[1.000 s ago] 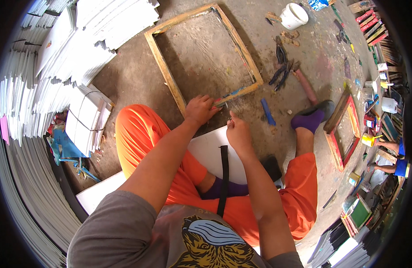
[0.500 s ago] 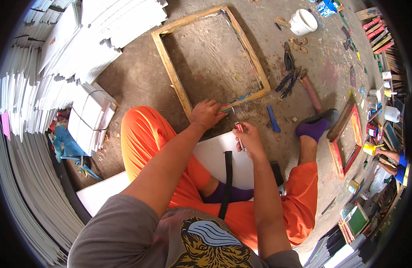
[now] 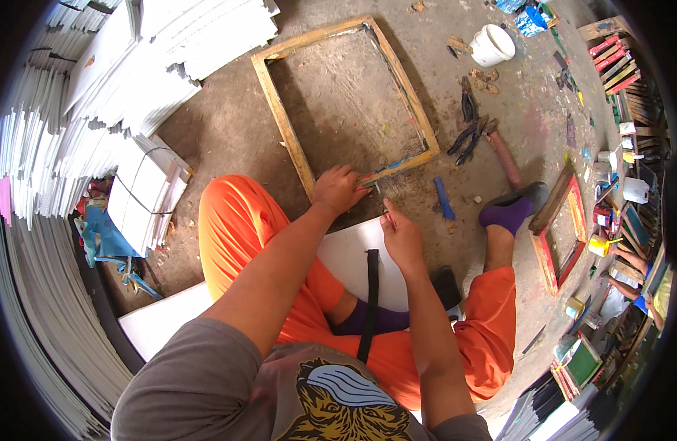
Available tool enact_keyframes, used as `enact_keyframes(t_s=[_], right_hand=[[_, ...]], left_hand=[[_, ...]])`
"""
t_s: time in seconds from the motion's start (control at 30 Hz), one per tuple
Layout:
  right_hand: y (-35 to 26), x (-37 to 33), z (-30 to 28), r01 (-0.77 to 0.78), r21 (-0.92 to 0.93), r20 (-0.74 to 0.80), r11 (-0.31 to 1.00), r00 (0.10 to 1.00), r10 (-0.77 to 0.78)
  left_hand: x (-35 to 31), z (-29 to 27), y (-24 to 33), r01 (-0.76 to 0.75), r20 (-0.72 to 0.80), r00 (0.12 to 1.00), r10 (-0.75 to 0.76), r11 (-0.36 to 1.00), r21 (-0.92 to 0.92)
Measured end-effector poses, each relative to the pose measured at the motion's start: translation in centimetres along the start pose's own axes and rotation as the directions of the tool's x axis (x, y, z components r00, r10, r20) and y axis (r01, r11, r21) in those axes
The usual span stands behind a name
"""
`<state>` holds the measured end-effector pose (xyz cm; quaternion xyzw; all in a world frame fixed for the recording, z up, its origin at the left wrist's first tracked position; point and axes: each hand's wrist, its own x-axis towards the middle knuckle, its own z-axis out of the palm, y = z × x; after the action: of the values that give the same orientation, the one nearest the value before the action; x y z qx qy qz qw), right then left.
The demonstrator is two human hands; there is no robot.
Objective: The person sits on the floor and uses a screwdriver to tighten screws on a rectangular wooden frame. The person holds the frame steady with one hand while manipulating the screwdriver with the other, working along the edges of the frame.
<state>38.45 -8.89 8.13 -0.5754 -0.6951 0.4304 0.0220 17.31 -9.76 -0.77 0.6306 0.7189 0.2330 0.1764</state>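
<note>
A wooden frame [image 3: 301,156] lies on the floor in front of me, its bare wood stained with paint. My left hand [image 3: 340,190] grips its near rail by the near left corner, fingers closed over the wood. Just right of it, my right hand [image 3: 403,234] is closed round a slim red-handled tool [image 3: 385,217]. Most of that tool is hidden in the fist, so its kind cannot be told. A small pale sliver shows under the rail between the hands. Beneath my right hand lies a white board [image 3: 357,246].
Pliers [image 3: 467,140], a hammer [image 3: 506,162] and a blue strip [image 3: 444,198] lie right of the frame. Farther off stand a white bucket [image 3: 492,45] and a smaller red-edged frame [image 3: 551,253]. Stacked white sheets [image 3: 96,95] fill the left. Another person's arm [image 3: 632,261] shows far right.
My right hand has turned, so the tool's handle and thin metal shaft, plain before, are mostly covered. The left hand keeps its place on the rail. At far right the other person's arms have shifted.
</note>
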Motion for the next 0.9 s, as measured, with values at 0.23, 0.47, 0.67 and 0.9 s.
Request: enact_keyframes(t_s=[0.23,0.47,0.67,0.9], right_hand=[[0.8,0.2,0.7,-0.004,0.002,-0.028,1.0,1.0,0.004],[-0.9,0.3,0.0,-0.066,-0.133,0.022,0.989,0.997,0.07],[-5.5,0.8,-2.0,-0.095,-0.434,0.124,0.896,0.979,0.164],[-5.8,0.9,0.4,-0.138,-0.338,0.118,0.931,0.975,0.187]], left_hand=[[0.1,0.0,0.2,0.011,0.051,0.999,-0.011,1.0,-0.003],[0.0,-0.1,0.3,0.014,0.057,0.998,-0.014,1.0,0.0],[0.1,0.0,0.4,0.028,0.052,0.998,-0.028,1.0,-0.011],[-0.2,0.0,-0.1,0.025,0.061,0.998,-0.025,1.0,-0.008]])
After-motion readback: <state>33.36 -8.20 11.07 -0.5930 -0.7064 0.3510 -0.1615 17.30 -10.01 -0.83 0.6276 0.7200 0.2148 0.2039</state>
